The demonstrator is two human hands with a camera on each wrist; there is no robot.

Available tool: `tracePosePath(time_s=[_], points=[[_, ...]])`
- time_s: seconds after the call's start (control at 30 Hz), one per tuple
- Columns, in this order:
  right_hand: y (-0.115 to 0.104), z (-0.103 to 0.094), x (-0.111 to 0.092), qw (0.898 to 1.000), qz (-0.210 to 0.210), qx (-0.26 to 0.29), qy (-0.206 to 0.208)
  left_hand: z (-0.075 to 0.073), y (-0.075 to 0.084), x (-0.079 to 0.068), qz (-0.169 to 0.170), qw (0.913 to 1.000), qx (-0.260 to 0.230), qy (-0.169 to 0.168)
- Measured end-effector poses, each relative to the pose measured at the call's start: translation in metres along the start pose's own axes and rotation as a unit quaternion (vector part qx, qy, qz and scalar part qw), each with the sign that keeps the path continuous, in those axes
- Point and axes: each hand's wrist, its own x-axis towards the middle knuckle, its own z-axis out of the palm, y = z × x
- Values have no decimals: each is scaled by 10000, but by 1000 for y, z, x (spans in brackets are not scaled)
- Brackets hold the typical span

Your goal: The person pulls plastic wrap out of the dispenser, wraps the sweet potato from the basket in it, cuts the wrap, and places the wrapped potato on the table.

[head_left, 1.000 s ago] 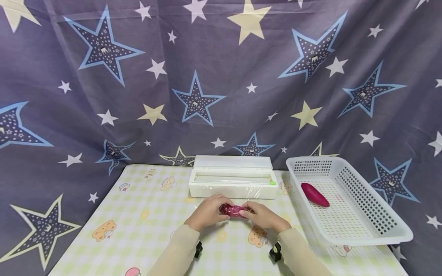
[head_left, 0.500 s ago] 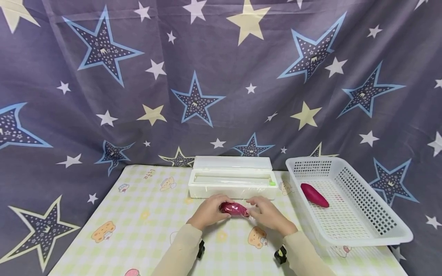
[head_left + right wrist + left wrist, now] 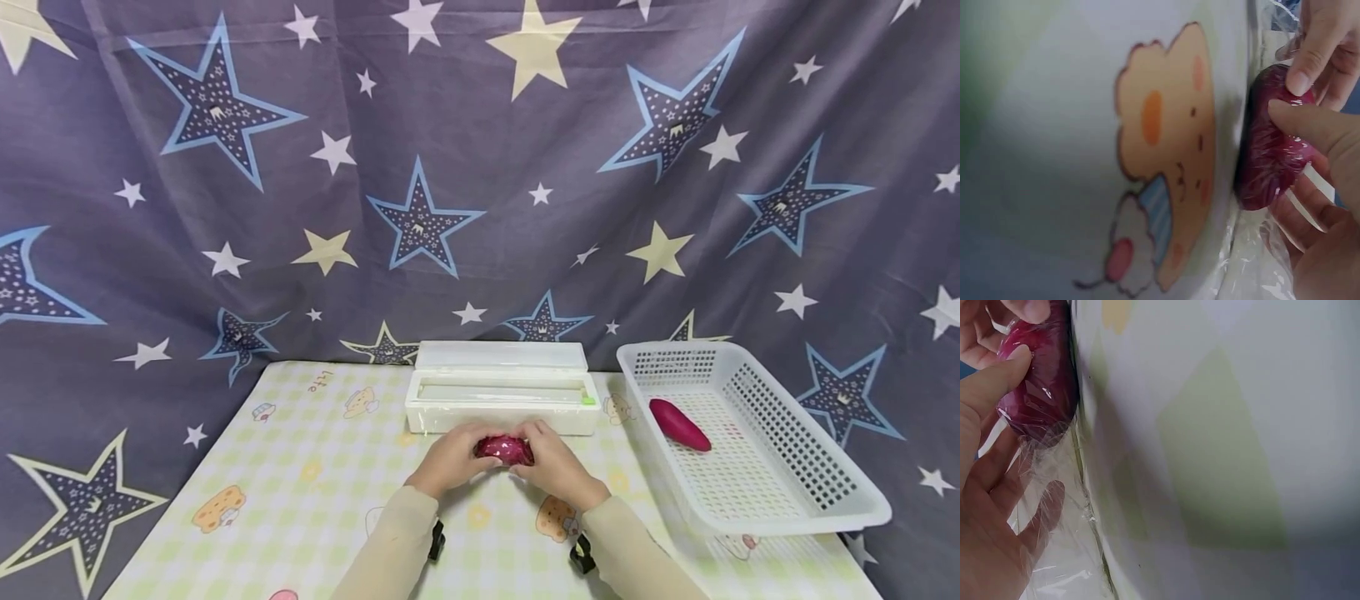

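A glossy dark-red sweet potato [image 3: 507,451], wrapped in clear cling film, lies low over the table between both hands. My left hand [image 3: 450,460] grips its left end, thumb in front and fingers behind. At the other end my right hand [image 3: 557,468] holds it the same way. In the left wrist view, loose crinkled film [image 3: 1060,569] trails past the left fingers. The right wrist view shows both thumbs pressing the front of the sweet potato [image 3: 1272,150], with more loose film [image 3: 1250,262] beyond its end. The fingertips behind it are partly hidden.
Just behind the hands stands a white cling film dispenser [image 3: 501,417], its lid raised and a green slider at its right end. A white plastic basket [image 3: 780,527] at the right holds another sweet potato [image 3: 679,425]. A checked cloth [image 3: 315,517] covers the table.
My right hand first moved off to the right from the sweet potato's right end, then came back and now holds that end. My left hand has kept its grip on the left end.
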Motion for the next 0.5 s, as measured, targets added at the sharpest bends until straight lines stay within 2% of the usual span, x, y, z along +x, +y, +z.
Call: tracePosePath(time_s=[0.23,0.5], points=[[5,-2,4,9996,-138,199,-118,2,-2,0,88,9995,271,109],[11,-4,9,9992,-248,255,-154,4,-3,0,-192,9982,531,210]])
